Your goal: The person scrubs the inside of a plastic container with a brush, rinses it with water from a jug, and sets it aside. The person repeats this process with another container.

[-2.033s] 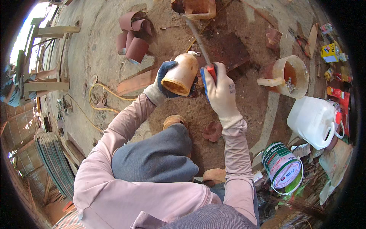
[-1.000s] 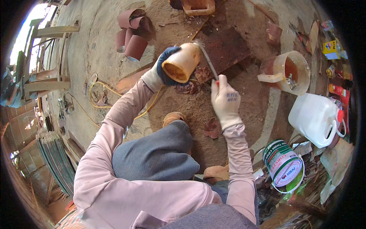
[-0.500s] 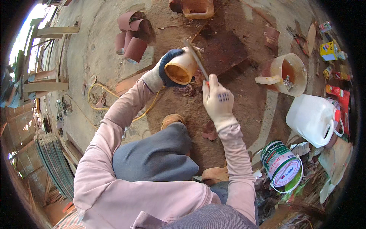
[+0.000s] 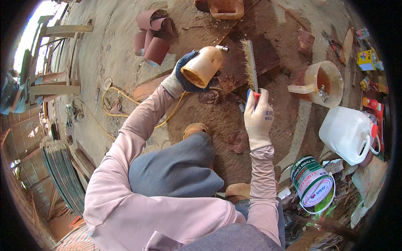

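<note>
My left hand [image 4: 181, 78], in a white glove with a dark blue palm, is closed round a stained, cream-coloured plastic cup [image 4: 206, 65]. The cup lies tilted, its open mouth toward me, and a small white fitting sticks out of its far end. In my right hand [image 4: 257, 119], gloved in white, is a wire brush [image 4: 251, 62] with a red handle. The brush points away from me with its bristles facing left toward the cup, clear of it. Beneath both lies a dark reddish-brown sheet [image 4: 261, 54] on the ground.
Several reddish-brown sanding sleeves [image 4: 157, 51] lie at the far left, near a yellow hose [image 4: 106, 109]. To the right stand a translucent bucket [image 4: 331, 85] of brownish liquid, a white jug [image 4: 343, 134] and a green-and-white pail [image 4: 310, 180]. An orange container [image 4: 226, 9] sits at the far edge.
The wire brush has come off the cup and moved right with my right hand, now pointing straight away from me. The cup has turned slightly in my left hand.
</note>
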Demonstrator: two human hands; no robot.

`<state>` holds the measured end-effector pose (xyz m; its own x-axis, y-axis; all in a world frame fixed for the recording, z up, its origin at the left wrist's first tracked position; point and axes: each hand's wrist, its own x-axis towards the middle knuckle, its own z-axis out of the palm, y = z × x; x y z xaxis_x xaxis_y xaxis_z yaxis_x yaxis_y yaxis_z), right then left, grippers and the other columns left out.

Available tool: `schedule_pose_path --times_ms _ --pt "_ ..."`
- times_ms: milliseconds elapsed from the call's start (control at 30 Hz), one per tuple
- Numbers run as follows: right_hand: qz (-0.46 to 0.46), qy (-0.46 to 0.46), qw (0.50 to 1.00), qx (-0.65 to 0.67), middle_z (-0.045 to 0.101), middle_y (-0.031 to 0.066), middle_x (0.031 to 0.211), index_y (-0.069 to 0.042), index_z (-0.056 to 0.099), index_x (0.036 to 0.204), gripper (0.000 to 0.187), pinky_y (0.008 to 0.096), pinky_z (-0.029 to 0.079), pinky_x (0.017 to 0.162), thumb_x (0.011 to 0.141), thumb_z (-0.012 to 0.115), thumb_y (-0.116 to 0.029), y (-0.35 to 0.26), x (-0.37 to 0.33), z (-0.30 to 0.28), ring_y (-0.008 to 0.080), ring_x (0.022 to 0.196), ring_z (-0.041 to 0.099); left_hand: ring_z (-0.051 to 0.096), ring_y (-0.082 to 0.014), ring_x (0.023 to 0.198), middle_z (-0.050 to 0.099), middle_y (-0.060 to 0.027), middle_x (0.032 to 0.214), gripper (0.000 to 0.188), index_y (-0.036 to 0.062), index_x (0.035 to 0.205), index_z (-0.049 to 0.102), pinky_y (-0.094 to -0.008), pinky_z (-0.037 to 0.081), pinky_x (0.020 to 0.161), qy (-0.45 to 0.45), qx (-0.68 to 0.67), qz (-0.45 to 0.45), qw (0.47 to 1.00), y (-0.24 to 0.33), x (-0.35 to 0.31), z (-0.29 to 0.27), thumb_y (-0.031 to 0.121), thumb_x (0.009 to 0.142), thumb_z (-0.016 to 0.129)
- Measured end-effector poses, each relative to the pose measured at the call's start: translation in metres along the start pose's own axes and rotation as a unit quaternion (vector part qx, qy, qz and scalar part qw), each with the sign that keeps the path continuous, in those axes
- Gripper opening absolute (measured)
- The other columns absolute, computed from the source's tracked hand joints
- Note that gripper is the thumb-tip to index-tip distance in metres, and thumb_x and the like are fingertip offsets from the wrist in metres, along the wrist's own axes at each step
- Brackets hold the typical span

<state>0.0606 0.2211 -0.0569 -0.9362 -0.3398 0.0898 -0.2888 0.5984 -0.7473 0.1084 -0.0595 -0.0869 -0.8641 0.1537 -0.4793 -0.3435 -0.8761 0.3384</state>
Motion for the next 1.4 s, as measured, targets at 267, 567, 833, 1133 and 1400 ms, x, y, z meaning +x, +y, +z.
schedule_pose_path --times_ms 267,567,833,1133,1400 --pt "-0.138 0.009 0.990 0.011 0.066 0.0142 0.076 -0.004 0.058 0.104 0.020 0.0403 0.050 0.053 0.093 0.065 -0.019 -0.032 -0.018 0.003 0.0329 0.062 0.066 0.063 -0.0301 0.111 0.063 -0.0124 0.126 0.059 0.0091 0.136 0.051 -0.0500 0.049 0.099 -0.098 0.378 0.172 0.905 -0.010 -0.001 -0.007 0.042 0.089 0.064" --pt "-0.017 -0.015 0.996 0.085 0.066 0.0140 0.072 -0.008 0.064 0.090 0.030 0.0415 0.050 0.056 0.083 0.076 -0.035 -0.039 0.027 0.022 0.0345 0.064 0.067 0.069 -0.0271 0.097 0.068 -0.0161 0.112 0.058 -0.0016 0.132 0.052 -0.0434 0.057 0.088 0.039 0.068 -0.061 0.995 -0.018 0.002 0.016 0.033 0.089 0.070" --pt "-0.040 0.009 0.999 0.025 0.067 0.0112 0.073 -0.009 0.064 0.088 0.029 0.0422 0.050 0.054 0.088 0.071 -0.036 -0.024 0.039 0.030 0.0330 0.062 0.067 0.068 -0.0314 0.100 0.066 -0.0195 0.116 0.063 -0.0013 0.133 0.049 -0.0467 0.056 0.089 0.090 0.143 -0.071 0.983 -0.019 -0.003 0.024 0.039 0.089 0.067" --pt "0.061 0.019 0.992 0.106 0.064 0.0158 0.068 -0.004 0.057 0.100 0.033 0.0441 0.048 0.053 0.097 0.061 -0.036 0.006 0.024 0.026 0.0360 0.065 0.067 0.066 -0.0284 0.107 0.065 -0.0127 0.123 0.077 0.0054 0.140 0.046 -0.0488 0.055 0.094 0.045 0.172 0.013 0.984 -0.017 -0.017 0.000 0.034 0.077 0.081" --pt "-0.184 -0.070 0.977 -0.081 0.058 0.0064 0.073 -0.009 0.054 0.108 0.026 0.0397 0.051 0.048 0.096 0.059 -0.033 -0.011 -0.029 0.032 0.0294 0.057 0.065 0.060 -0.0221 0.119 0.061 -0.0076 0.132 0.107 0.0078 0.144 0.042 -0.0392 0.048 0.105 0.046 0.335 0.072 0.938 -0.023 -0.025 -0.034 0.015 0.053 0.097"
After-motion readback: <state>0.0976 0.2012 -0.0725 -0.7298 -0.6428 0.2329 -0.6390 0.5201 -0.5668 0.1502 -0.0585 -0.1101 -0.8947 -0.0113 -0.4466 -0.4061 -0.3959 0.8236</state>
